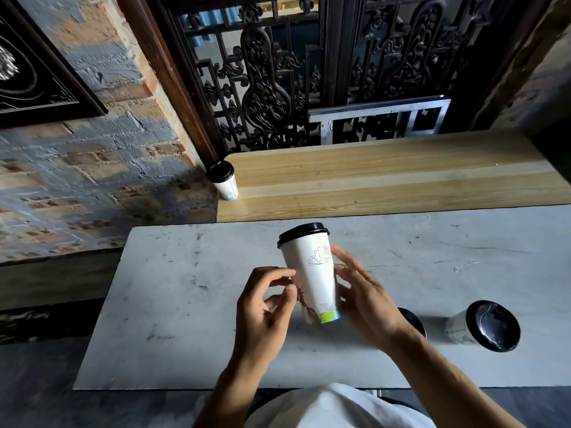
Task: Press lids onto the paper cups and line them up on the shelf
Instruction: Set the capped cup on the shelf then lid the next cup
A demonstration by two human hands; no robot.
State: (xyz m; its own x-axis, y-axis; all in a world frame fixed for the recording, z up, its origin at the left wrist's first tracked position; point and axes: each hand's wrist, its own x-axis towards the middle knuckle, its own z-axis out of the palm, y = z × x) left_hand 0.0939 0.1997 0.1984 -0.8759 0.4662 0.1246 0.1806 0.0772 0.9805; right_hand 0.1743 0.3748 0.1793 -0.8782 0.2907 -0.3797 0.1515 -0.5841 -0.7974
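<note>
Head view: between our left hand (262, 307) and right hand (364, 291), fingers loosely curled on its sides, tilts a lidded paper cup (312, 273). Likely light, crushable; hold mid-wall gently.

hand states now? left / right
Left hand: fingers curled, thumb and fingertips touching the tall white paper cup with black lid, holding it.
Right hand: fingers spread along the cup's other side, holding it.
</note>
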